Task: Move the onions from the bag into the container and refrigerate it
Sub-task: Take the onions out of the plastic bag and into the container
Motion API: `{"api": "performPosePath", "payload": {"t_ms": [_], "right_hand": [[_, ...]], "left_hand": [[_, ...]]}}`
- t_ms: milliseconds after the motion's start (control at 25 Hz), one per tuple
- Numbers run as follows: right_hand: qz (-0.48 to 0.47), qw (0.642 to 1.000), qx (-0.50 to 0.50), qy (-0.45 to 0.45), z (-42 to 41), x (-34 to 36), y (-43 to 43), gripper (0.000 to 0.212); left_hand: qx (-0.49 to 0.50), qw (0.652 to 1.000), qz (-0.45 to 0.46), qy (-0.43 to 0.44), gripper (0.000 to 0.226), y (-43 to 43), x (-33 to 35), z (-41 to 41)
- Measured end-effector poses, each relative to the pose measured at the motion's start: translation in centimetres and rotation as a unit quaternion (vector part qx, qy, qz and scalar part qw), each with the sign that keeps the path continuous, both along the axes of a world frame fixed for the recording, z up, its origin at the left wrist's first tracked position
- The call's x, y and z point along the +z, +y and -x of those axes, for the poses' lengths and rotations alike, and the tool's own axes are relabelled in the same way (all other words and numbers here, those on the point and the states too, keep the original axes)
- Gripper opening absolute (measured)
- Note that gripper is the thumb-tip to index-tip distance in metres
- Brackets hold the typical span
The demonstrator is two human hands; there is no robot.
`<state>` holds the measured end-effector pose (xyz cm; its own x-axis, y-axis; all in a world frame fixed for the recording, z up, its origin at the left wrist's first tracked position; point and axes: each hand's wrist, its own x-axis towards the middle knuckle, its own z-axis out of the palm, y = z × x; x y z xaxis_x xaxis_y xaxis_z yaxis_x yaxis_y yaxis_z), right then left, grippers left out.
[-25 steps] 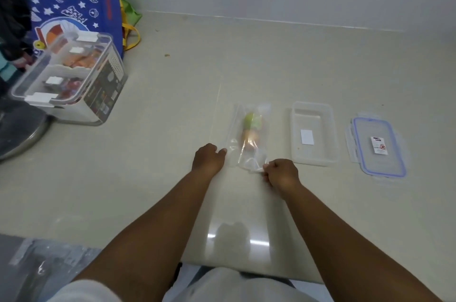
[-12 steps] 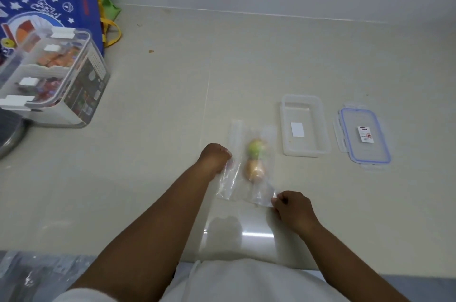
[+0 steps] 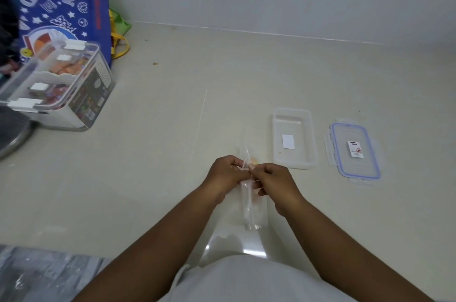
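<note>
A clear plastic bag (image 3: pixel 249 205) is lifted off the counter and hangs between my hands. My left hand (image 3: pixel 227 173) and my right hand (image 3: pixel 272 180) both pinch its top edge, fingertips almost touching. A bit of pale orange onion (image 3: pixel 254 160) shows just above my fingers; the rest of the contents is hidden. To the right, the open clear container (image 3: pixel 294 137) lies on the counter with a white label on its floor. Its blue-rimmed lid (image 3: pixel 354 152) lies flat further right.
A large clear storage box (image 3: pixel 56 87) with white latches and packets inside stands at the left. Behind it is a blue patterned shopping bag (image 3: pixel 64 10). A grey round object (image 3: pixel 12 139) sits at the left edge. The wall runs along the back of the beige counter (image 3: pixel 172 116).
The bag lay flat on the counter with my hands at its near corners. Now both hands have come together at its top and lifted it, so it hangs down toward me.
</note>
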<state>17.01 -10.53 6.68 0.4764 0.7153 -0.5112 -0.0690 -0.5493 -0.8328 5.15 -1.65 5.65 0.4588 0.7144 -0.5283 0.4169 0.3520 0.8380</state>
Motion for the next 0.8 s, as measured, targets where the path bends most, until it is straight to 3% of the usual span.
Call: {"api": "performPosePath", "payload": {"t_ms": [200,320,520,720,800], "right_hand": [[0.016,1.000,0.008,-0.023,-2.0,0.1,0.0,0.014],[0.024,0.991,0.053,-0.121,-3.0,0.6,-0.2,0.017],[0.053,0.965,0.059,-0.248,-6.5,0.6,-1.7,0.022],[0.086,0.958,0.039,-0.271,-9.2,0.3,-3.4,0.022],[0.061,0.931,0.058,-0.354,-8.5,0.3,-3.6,0.011]], "left_hand": [[-0.041,0.999,0.013,-0.025,0.028,-0.7,0.7,-0.2],[0.017,1.000,0.011,-0.001,0.012,-0.8,1.1,-0.4],[0.144,0.985,-0.071,0.065,0.011,0.0,1.1,0.6],[0.161,0.976,-0.123,0.082,0.008,0.0,1.2,2.0],[0.144,0.978,-0.130,0.080,0.006,-0.5,1.2,2.2]]}}
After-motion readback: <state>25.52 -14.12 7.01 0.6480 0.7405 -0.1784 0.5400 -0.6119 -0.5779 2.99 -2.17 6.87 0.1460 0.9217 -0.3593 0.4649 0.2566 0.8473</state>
